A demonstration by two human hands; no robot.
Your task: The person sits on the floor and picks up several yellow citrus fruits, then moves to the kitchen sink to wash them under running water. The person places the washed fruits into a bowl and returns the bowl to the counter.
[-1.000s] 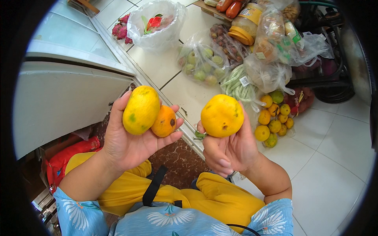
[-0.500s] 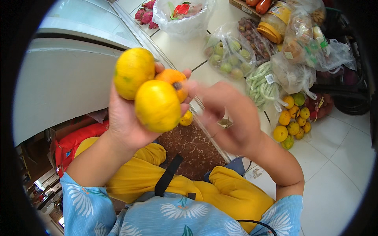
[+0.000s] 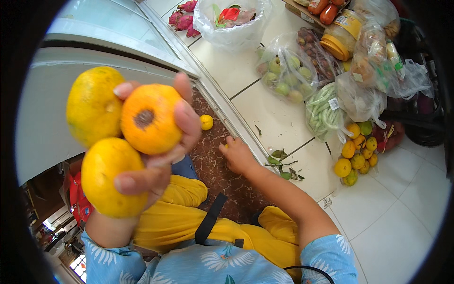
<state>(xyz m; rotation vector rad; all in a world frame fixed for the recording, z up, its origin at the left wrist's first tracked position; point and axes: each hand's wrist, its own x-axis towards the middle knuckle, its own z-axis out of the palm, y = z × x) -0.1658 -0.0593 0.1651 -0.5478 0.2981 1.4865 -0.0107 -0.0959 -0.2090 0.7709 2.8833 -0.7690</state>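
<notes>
1. Three citrus fruits sit bunched against one another in the person's raised left hand: an upper yellow fruit, an orange fruit with a dark round scar facing up, and a lower yellow fruit.
2. The left hand is clamped around all three, one digit pressed over the lower yellow fruit.
3. The right hand, well apart from the left, reaches down at the brown marbled floor. A speck of yellow shows at its curled fingertips; whether it grips anything cannot be told.
4. Near it, a small yellow fruit rests on that floor.
5. Beyond the sill, a leafy sprig lies on white tiles.
6. Farther right are a citrus cluster and bagged green beans.
7. Behind these stand bagged round green fruits, a yellow-lidded jar and pink dragon fruits.
</notes>
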